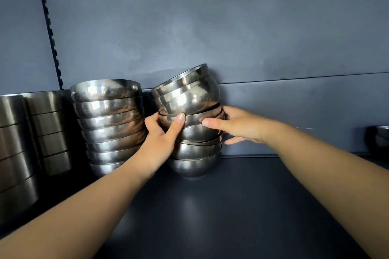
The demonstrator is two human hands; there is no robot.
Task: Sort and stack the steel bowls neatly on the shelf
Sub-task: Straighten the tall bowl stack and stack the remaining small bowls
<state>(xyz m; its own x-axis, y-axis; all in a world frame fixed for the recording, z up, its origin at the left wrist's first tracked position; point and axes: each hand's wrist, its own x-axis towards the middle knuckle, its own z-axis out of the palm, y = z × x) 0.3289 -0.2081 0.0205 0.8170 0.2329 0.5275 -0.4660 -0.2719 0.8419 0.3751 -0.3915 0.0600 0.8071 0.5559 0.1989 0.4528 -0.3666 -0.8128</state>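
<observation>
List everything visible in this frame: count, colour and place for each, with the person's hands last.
Held bowl stack: one stack, steel, shelf centre; its top few bowls tilt right.
Neat bowl stack: one stack, about eight bowls, steel, just left of the held stack.
Straight-sided containers: two stacks, steel, far left.
Lone bowl: one, steel, right edge, partly cut off.
Shelf: dark blue-grey, with a matching back wall.
Slotted rail: one, dark, upper left.
Left hand: grip on the stack's left side.
Right hand: grip on its right side.
</observation>
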